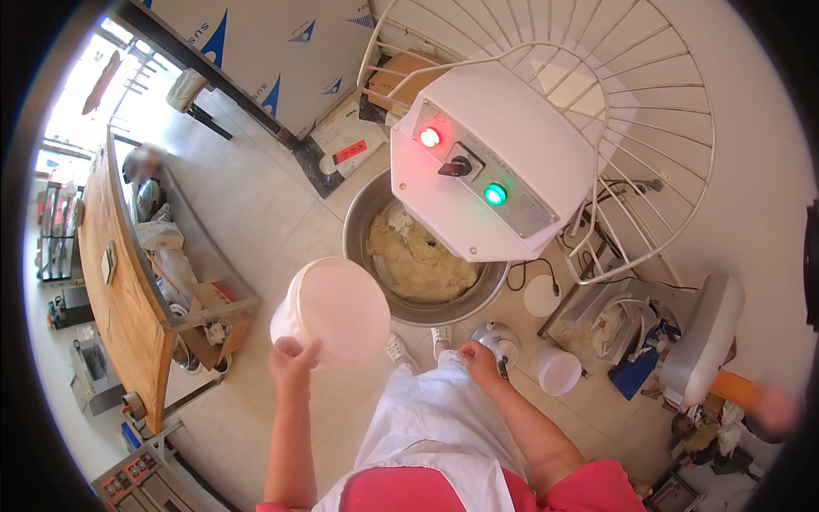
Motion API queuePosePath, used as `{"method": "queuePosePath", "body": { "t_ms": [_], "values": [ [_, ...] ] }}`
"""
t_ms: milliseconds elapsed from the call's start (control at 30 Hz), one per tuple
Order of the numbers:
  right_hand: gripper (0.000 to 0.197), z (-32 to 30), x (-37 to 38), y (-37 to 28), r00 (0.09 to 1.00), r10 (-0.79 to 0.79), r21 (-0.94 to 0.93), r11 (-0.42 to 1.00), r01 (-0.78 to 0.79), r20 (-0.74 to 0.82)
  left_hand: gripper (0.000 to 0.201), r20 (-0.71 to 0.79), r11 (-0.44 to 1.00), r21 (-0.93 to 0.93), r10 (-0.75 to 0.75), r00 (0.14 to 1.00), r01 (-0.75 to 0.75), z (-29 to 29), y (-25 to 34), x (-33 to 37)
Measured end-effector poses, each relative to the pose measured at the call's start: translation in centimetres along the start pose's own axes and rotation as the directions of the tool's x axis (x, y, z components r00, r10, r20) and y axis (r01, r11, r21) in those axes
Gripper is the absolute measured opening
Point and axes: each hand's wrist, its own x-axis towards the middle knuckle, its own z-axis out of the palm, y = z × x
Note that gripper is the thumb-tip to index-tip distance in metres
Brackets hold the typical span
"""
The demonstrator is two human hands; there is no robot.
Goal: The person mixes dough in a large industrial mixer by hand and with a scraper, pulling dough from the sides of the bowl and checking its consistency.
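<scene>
My left hand [294, 354] is closed on the edge of a white plastic bucket [339, 311], held tilted at the near left of a mixer bowl. The steel bowl [351, 235] holds pale, lumpy dough [418, 260]. Over the bowl's far right side sits the white head of the dough mixer [512, 145], with a red and a green lamp lit and a black knob between them. Low at my right side, beside the white apron [426, 418], my right hand [479, 363] has its fingers curled together; what they hold, if anything, is too small to make out.
A wire guard [695, 162] stands raised behind the mixer. At right are a metal vessel [496, 334], a white tub [557, 371] and a grey stand mixer [704, 341]. A wooden-topped table [119, 299] with loaded shelves stands at left. Cables lie on the floor.
</scene>
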Motion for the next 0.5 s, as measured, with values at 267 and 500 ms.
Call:
{"method": "queuePosePath", "body": {
  "t_ms": [267, 500],
  "values": [
    [0.008, 0.3, 0.1, -0.7, 1.000, -0.003, -0.042, 0.999, 0.004, 0.006, 0.030, -0.054, 0.982, 0.147, 0.126, 0.991, -0.117, 1.5, 0.1, 0.7],
    [0.008, 0.5, 0.4, 0.1, 0.999, -0.040, -0.022, 0.999, 0.040, -0.018, 0.032, -0.058, 0.934, 0.279, 0.248, 0.967, -0.223, 3.2, 1.6, 1.3]
  ]
}}
